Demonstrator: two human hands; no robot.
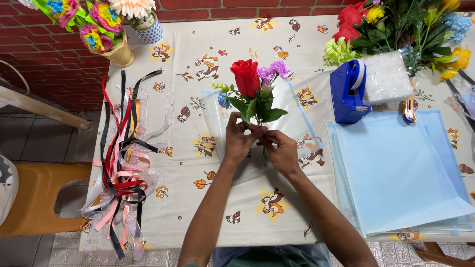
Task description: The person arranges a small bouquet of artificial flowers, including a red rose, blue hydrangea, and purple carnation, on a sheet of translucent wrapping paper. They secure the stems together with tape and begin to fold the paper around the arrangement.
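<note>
My left hand (239,140) and my right hand (282,150) meet at the stems of a small bunch of artificial flowers (256,89): a red rose, purple blooms, a small blue flower and green leaves. Both hands grip the stems just below the leaves, fingertips touching. A thin light-blue ribbon (303,114) runs from the purple blooms down past my right hand. Under the bunch lies a clear wrapping sheet (216,118), hard to make out against the printed tablecloth (198,207).
A stack of light-blue wrapping sheets (396,173) lies at the right, with a blue tape dispenser (348,91) and a cutter (408,110) behind it. Loose flowers (401,24) sit at the back right. Ribbons (121,163) hang over the left edge. Flower pots (121,52) stand back left.
</note>
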